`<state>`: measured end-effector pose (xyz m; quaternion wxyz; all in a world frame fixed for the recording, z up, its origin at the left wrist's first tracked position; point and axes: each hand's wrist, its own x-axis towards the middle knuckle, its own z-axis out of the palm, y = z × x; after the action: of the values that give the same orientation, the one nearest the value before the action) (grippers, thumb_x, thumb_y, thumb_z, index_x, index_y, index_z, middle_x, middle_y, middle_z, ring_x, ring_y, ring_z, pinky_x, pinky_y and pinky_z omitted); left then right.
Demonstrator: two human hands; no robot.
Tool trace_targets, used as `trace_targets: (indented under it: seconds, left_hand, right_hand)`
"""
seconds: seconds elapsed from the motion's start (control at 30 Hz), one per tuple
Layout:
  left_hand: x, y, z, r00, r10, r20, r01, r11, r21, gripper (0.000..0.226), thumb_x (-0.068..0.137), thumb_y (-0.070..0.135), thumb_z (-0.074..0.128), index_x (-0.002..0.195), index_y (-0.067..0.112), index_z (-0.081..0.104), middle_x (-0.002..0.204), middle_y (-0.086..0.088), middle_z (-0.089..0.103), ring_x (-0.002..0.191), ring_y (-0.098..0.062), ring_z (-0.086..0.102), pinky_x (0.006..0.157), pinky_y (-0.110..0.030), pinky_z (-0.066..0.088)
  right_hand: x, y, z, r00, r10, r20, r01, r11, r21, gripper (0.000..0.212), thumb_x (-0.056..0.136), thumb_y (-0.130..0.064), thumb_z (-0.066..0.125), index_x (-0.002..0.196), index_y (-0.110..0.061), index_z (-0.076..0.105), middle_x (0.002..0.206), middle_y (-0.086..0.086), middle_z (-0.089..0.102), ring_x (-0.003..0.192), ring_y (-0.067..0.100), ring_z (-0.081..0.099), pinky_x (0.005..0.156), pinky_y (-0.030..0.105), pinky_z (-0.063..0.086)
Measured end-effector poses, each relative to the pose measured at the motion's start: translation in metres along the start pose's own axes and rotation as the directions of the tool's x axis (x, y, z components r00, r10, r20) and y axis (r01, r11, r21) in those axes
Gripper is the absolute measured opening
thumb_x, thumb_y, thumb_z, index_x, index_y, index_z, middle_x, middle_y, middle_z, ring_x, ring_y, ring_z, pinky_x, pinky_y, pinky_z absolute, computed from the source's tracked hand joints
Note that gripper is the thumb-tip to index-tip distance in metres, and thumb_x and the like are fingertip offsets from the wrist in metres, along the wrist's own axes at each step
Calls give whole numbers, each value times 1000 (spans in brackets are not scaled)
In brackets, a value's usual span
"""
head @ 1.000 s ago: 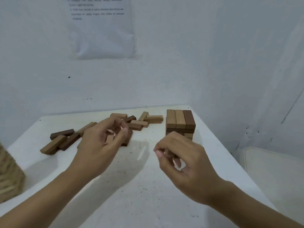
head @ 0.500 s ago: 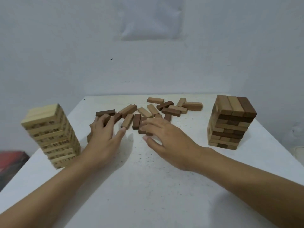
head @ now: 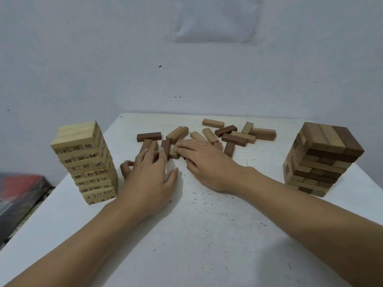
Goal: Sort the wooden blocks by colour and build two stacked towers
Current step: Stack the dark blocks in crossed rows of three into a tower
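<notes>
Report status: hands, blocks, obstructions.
Left hand flat, open on loose blocks. Right hand over a light block, grip unclear. Pale tower left, brown tower right, both clear of hands.

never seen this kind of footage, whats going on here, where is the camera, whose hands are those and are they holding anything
There is no machine here. A person works with bare hands, and the single camera sits on their head, looking forward and down. That is why both arms come in from the bottom edge.

The left hand rests with fingers spread on some loose blocks in the middle of a white table. The right hand lies over blocks beside it. Whether it pinches one is hidden, and nothing is lifted.

At the left stands a pale tower with printed numbers. At the right stands a brown tower of mixed light and dark blocks. The loose blocks are light and dark brown too.
</notes>
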<state>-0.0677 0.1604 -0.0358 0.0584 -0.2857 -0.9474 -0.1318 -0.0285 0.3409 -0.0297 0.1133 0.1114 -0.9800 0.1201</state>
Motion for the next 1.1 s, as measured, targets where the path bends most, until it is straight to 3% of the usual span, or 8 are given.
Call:
trace_targets:
  seconds: [0.13,0.3,0.47,0.57,0.7,0.83,0.97,1.1]
  left_hand:
    - [-9,1,-9,996,71,-46,-74,995,-64,49,99,50,24,134,31,52,131,17,52,128,-8,42,91,-29,10]
    - [-17,4,-10,974,170,-148,-190,972,-135,25,101,33,48,120,31,65,101,16,62,100,-7,55,102,-41,25]
    - [-19,3,-12,929,290,-230,-320,942,-102,15,89,11,71,102,18,74,94,5,68,78,-19,64,78,-42,47]
    - [-20,1,-18,924,312,-223,-337,937,-88,16,86,9,75,99,16,78,107,-1,71,79,-24,69,67,-32,50]
    - [-19,0,-21,948,255,-190,-287,943,-167,13,89,19,75,99,24,82,107,5,72,89,-14,68,75,-26,47]
    - [-18,-2,-28,959,250,-135,-274,939,-206,5,88,22,76,89,22,81,106,7,73,78,-2,69,74,-4,39]
    - [-26,-7,-39,970,237,-61,-245,947,-209,5,85,27,80,88,23,80,94,15,76,81,9,68,66,-2,44]
    - [-40,-13,-46,953,303,-14,-298,926,-232,18,85,27,80,102,29,80,97,19,73,85,9,69,77,-10,50]
  right_hand:
    - [-6,1,-1,1000,16,-3,-16,1000,21,35,100,-12,40,130,-13,59,139,-3,55,132,12,41,116,36,28]
    - [-29,5,-3,1000,10,-26,-9,999,49,37,103,-12,41,137,-11,56,147,0,52,144,10,31,116,14,12]
    - [-52,5,-5,999,-34,-30,35,998,51,42,102,-10,44,142,-14,54,151,-2,50,148,7,24,114,6,1]
    - [-62,1,-5,998,-54,-22,56,997,55,42,100,-7,45,141,-13,56,150,-2,50,149,6,23,118,11,6]
    - [-70,-2,-5,997,-73,-34,75,996,53,39,99,-5,46,134,-12,60,146,-3,54,147,6,29,119,17,17]
    - [-75,-5,-4,994,-83,-75,83,997,-7,38,96,-9,45,129,-12,62,138,-3,61,142,11,39,117,35,32]
    - [-83,-7,-6,989,-105,-105,104,994,-12,35,95,-9,49,124,-12,66,134,-3,64,137,11,44,111,38,38]
    - [-93,-9,-9,985,-99,-142,107,993,49,30,93,-6,54,118,-11,70,125,-2,68,125,12,55,108,38,44]
